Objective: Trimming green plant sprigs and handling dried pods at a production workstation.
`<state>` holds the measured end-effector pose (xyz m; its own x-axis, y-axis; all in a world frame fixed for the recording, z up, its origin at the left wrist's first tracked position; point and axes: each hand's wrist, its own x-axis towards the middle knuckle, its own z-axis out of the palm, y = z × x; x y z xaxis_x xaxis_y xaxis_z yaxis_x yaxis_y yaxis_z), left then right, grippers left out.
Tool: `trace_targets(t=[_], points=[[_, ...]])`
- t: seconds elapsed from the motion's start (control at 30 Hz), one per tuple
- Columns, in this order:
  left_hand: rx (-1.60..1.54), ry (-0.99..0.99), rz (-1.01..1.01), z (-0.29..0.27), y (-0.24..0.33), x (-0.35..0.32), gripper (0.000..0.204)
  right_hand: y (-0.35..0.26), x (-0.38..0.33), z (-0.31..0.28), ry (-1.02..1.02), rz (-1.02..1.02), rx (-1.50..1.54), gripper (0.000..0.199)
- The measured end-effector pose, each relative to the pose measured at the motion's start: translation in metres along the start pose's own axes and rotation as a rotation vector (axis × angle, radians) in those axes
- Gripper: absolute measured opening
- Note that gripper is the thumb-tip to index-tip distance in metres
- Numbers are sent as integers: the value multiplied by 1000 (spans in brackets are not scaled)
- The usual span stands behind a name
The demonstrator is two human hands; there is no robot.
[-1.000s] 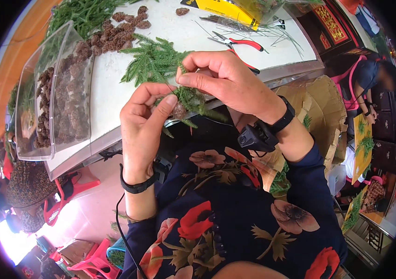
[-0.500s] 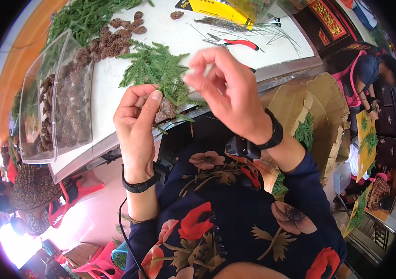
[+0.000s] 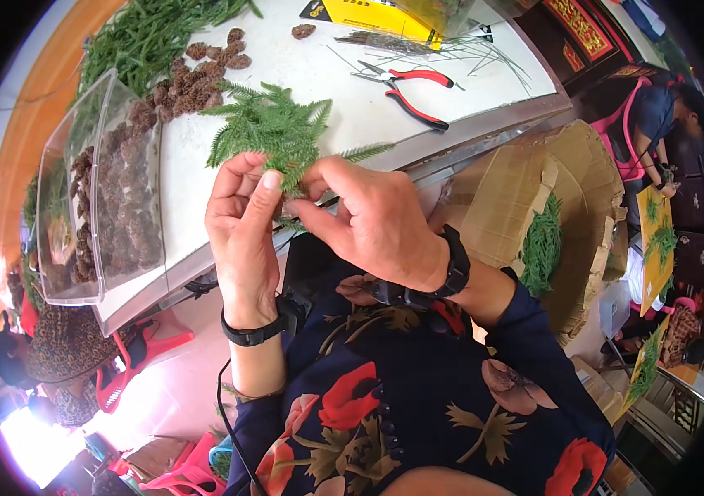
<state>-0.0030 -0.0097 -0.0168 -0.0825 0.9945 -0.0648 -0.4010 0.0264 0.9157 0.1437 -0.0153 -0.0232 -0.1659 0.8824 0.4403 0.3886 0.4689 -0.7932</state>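
Note:
A bunch of green needle-leaved sprigs (image 3: 265,124) is held over the table's near edge. My left hand (image 3: 240,223) pinches its base between thumb and fingers. Against the lower right side of the same bunch, my right hand (image 3: 381,219) is closed, thumb and fingertips pressed together at the stems. One sprig sticks out to the right past its knuckles. The exact spot between the right fingertips is mostly hidden by leaves. Beyond the hands, pliers with red and black handles (image 3: 404,101) lie spread on the white table (image 3: 344,116).
Left stands a clear plastic bin (image 3: 102,223) of pine cones; more pine cones (image 3: 191,87) are heaped behind it, near piled greenery (image 3: 149,41). Thin wires (image 3: 484,59) and a yellow package (image 3: 385,18) lie far back. Right is a cardboard box (image 3: 587,190) with sprigs. Another person (image 3: 658,116) sits beyond.
My right hand has come down and left from the air beside the sprigs and closed at their base. The pliers now show fully. My left hand keeps its hold.

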Motion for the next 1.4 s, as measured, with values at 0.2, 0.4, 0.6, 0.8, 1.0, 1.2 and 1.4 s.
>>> trace_targets(t=[0.2, 0.4, 0.6, 0.8, 1.0, 1.2, 1.4], points=[[19, -10, 31, 1, -5, 3, 18, -2, 1, 3, 64, 30, 70, 26], [42, 54, 82, 2, -5, 5, 20, 7, -4, 5, 56, -42, -21, 27], [87, 72, 113, -6, -7, 9, 25, 8, -7, 5, 63, 1, 6, 31], [-25, 60, 76, -17, 1, 12, 20, 11, -10, -5, -7, -49, 25, 30], [-98, 84, 43, -9, 11, 9, 14, -9, -3, -44, -242, 149, 249, 22], [46, 83, 125, -13, 4, 8, 13, -21, 14, -42, -307, 236, 514, 22], [156, 116, 195, -6, 2, 4, 13, -11, 21, -30, -376, 349, 651, 23]])
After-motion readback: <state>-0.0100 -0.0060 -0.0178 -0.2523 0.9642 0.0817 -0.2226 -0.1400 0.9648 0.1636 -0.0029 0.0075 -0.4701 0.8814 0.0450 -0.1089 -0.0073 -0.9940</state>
